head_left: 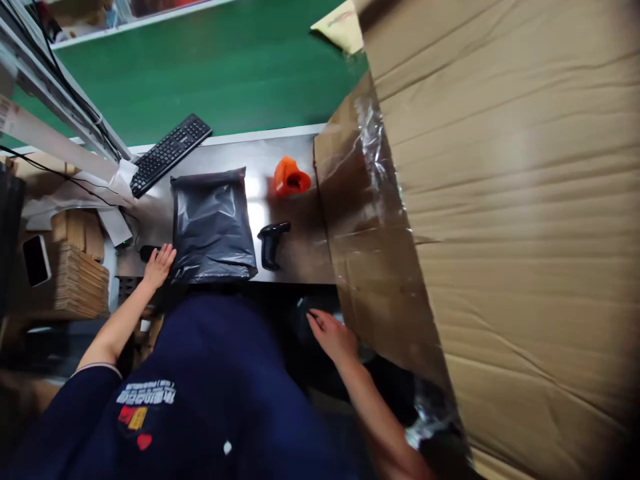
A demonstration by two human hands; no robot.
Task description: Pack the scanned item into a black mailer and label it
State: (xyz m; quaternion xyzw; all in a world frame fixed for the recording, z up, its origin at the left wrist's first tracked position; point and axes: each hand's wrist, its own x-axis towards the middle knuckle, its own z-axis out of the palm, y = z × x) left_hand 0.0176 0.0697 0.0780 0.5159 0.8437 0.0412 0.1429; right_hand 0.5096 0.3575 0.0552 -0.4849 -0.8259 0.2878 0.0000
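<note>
On the near edge of the brushed steel worktop (295, 260), head view, the left hand (159, 265) lies flat with fingers loosely spread, palm down. Its fingertips touch the near-left corner of a grey poly mailer bag (212, 223). The bag is a glossy, wrinkled, roughly rectangular film pouch lying flat near the middle of the worktop. A small dark object (147, 252) sits just left of the hand; its type cannot be told.

Right of the bag lies a black pistol-shaped barcode scanner (271, 243), apart from it. Farther off sits an orange rounded object (291, 177). A black keyboard (169, 153) lies askew at the far left, against a green belt surface (240, 67).

The right hand (333, 335) hangs below the worktop edge, fingers relaxed and slightly parted, holding nothing. It is just beside the tape-covered flap of a large corrugated cardboard box (510, 233), which fills the right side. Contact with the flap cannot be told. Stacked flat cartons (80, 273) and a phone (36, 260) lie at near left.
</note>
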